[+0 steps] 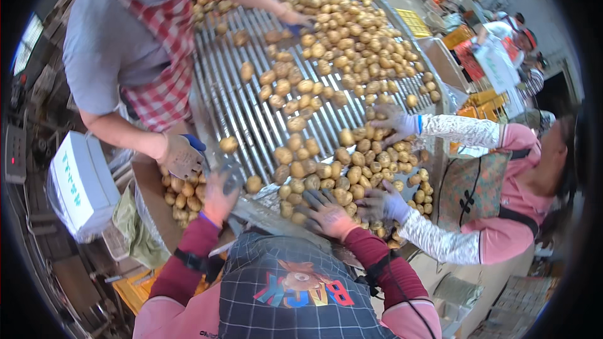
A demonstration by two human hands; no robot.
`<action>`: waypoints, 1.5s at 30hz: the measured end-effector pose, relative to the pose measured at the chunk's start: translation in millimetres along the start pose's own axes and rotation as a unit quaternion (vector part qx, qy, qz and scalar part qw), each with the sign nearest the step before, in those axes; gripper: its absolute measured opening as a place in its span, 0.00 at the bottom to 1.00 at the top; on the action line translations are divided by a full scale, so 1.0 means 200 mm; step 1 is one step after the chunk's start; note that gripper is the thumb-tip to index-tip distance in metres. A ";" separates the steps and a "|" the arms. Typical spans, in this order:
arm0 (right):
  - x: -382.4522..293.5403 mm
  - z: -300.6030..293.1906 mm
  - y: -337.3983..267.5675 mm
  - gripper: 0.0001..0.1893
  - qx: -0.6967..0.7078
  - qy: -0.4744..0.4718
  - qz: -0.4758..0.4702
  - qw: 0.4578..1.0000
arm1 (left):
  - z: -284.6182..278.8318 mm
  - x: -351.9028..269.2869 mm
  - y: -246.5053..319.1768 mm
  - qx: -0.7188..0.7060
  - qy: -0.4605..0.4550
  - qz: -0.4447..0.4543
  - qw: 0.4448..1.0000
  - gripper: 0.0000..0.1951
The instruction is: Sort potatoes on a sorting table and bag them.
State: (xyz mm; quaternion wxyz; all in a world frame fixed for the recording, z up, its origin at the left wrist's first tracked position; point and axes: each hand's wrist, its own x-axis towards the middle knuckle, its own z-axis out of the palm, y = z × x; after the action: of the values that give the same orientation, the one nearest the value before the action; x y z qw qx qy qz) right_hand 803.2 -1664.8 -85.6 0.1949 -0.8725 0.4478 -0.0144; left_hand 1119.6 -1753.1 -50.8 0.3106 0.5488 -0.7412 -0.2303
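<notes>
Many potatoes (362, 47) lie on a metal roller table (245, 117) and crowd together at its near end. My right hand (330, 214), in an orange glove with dark fingers, rests spread on the potatoes at the near edge. My left hand (221, 195), gloved the same way, is blurred above the table's near left corner, beside a cardboard box (146, 188) with potatoes inside; whether it holds anything I cannot tell. A single potato (253, 184) lies just right of it on the table.
At the left, a co-worker's gloved hand (183, 155) is over the box; the other reaches across the rollers. A co-worker at the right has both gloved hands (386, 205) among the potatoes. A white box (82, 186) stands far left. Yellow crates (485, 103) and people are beyond.
</notes>
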 end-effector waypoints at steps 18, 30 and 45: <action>-0.36 0.24 0.32 0.25 0.090 0.310 0.469 0.822 | 0.79 0.45 -0.06 -0.107 -0.075 -0.084 0.988 0.31; 0.59 -0.39 1.12 0.30 0.172 0.263 0.434 0.844 | 0.90 1.42 0.14 -0.087 0.001 0.051 0.995 0.22; -0.37 -0.13 0.60 0.17 -0.119 0.033 0.198 0.972 | 0.64 0.32 -0.11 -0.102 -0.085 -0.009 0.991 0.36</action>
State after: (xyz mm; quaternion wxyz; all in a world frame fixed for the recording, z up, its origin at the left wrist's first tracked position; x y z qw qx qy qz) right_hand 660.9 -1678.9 -92.8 0.0736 -0.7825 0.6163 0.0496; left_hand 1029.0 -1821.4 -142.6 0.2985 0.4992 -0.7328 -0.3532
